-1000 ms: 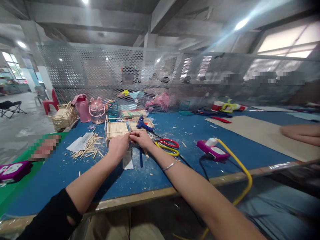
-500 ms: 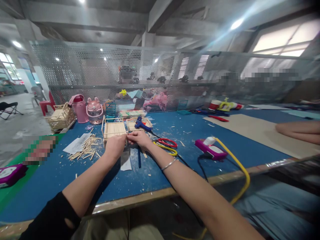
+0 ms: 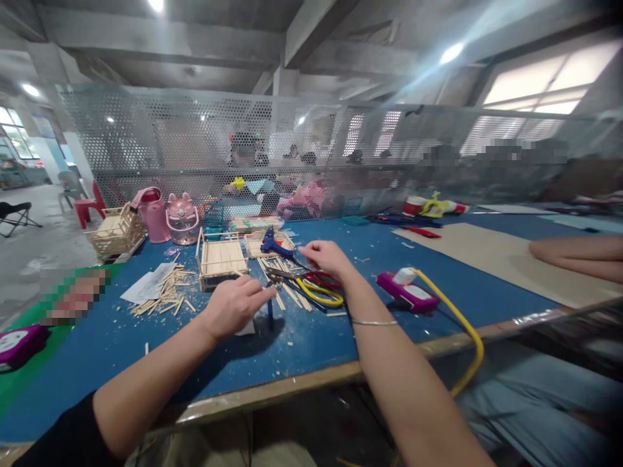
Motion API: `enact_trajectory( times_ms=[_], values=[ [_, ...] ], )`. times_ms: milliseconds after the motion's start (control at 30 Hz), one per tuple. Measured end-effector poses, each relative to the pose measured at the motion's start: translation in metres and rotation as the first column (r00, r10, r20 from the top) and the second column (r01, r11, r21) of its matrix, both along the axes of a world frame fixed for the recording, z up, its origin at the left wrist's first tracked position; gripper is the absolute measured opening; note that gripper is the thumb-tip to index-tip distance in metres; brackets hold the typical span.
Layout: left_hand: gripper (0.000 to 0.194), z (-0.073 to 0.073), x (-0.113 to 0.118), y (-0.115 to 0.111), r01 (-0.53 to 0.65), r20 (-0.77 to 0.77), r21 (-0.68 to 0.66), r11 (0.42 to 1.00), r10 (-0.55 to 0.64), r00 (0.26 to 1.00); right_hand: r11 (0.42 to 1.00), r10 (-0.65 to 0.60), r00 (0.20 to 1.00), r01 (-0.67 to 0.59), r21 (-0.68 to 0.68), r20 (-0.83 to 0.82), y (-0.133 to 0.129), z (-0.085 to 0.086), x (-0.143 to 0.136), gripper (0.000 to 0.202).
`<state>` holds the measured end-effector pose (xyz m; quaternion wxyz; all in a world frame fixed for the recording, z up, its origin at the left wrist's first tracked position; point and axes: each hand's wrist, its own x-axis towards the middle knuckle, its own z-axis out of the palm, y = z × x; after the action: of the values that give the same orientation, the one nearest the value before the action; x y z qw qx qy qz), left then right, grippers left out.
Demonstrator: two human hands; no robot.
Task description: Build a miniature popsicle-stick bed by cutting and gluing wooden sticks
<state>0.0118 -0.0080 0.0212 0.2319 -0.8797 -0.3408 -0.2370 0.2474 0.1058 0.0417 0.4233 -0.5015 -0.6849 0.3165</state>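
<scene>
My left hand (image 3: 237, 306) hovers over the table in front of a small bed-like frame of wooden sticks (image 3: 222, 256). Its fingers are bent together, and what they hold, if anything, is hidden. My right hand (image 3: 327, 258) has loosely bent fingers with nothing visible in them. It is just right of a blue glue gun (image 3: 277, 246), apart from its handle. Below it lie red-handled pliers (image 3: 324, 280) and yellow-handled pliers (image 3: 327, 298). Loose wooden sticks (image 3: 294, 293) are scattered beside the pliers. A dark blue stick-like tool (image 3: 270, 312) shows below my left fingertips.
At left, a pile of short sticks (image 3: 168, 295) lies by white paper (image 3: 146, 283). Behind stand a pink flask (image 3: 154, 217), a pink bottle (image 3: 182, 219) and another stick structure (image 3: 117, 230). A purple power strip (image 3: 406, 292) with a yellow cord sits right. Another person's arm (image 3: 577, 254) rests on cardboard (image 3: 479, 250).
My hands have parted. The left has come down and toward me, off the stick frame; the right has moved right, past the glue gun. The pliers and loose sticks now show more fully.
</scene>
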Motion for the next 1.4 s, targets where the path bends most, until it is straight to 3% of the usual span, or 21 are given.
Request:
enact_trajectory(
  times_ms=[33,100,167,333,500,667,767,867,967,1133,1267,1400],
  values=[
    [0.026,0.003,0.000,-0.005,0.038,0.042,0.079,0.996,-0.042,0.998,1.000,-0.015,0.983,0.016,-0.007,0.183,-0.002,0.000,0.003,0.033],
    [0.023,0.007,-0.004,-0.012,0.069,0.139,0.174,0.982,-0.094,0.986,0.998,-0.021,0.843,0.046,-0.032,0.538,-0.008,0.000,0.003,0.029],
    [0.021,0.008,-0.011,-0.015,0.075,0.260,0.180,0.981,-0.121,0.958,0.996,0.000,0.695,0.067,-0.065,0.719,-0.014,0.001,-0.003,0.023],
    [0.019,0.000,-0.027,-0.021,0.017,0.613,-0.009,1.000,-0.007,0.790,0.990,0.014,0.550,0.112,-0.090,0.835,-0.028,0.006,-0.017,0.013],
    [0.022,-0.002,-0.022,-0.028,0.096,0.750,-0.243,0.965,0.125,0.649,0.991,0.021,0.450,0.107,-0.077,0.893,-0.040,0.005,-0.012,0.017],
    [0.024,-0.003,-0.018,-0.025,0.210,0.816,-0.378,0.902,0.217,0.535,0.992,-0.050,0.420,0.125,-0.004,0.906,-0.051,0.003,-0.005,0.029],
    [0.026,-0.005,-0.020,-0.022,0.241,0.818,-0.423,0.873,0.253,0.517,0.990,-0.139,0.496,0.090,0.108,0.857,-0.065,0.003,-0.017,0.023],
    [0.027,-0.006,-0.023,-0.019,0.239,0.807,-0.444,0.864,0.269,0.525,0.998,-0.043,0.584,-0.010,0.060,0.810,-0.078,-0.002,-0.044,0.032],
    [0.027,-0.008,-0.025,-0.016,0.229,0.790,-0.457,0.859,0.273,0.550,1.000,-0.024,0.524,0.025,0.013,0.852,-0.079,-0.012,-0.071,0.046],
    [0.029,-0.009,-0.026,-0.015,0.225,0.754,-0.497,0.838,0.289,0.590,0.998,-0.014,0.489,0.055,-0.015,0.872,-0.063,-0.024,-0.088,0.038],
    [0.030,-0.008,-0.025,-0.013,0.268,0.783,-0.506,0.820,0.307,0.541,0.997,-0.002,0.485,0.063,-0.033,0.874,-0.058,-0.022,-0.089,0.028],
    [0.029,-0.006,-0.027,-0.012,0.300,0.808,-0.492,0.817,0.301,0.506,0.998,0.021,0.490,0.039,-0.045,0.872,-0.065,-0.009,-0.093,0.022]
  ],
)
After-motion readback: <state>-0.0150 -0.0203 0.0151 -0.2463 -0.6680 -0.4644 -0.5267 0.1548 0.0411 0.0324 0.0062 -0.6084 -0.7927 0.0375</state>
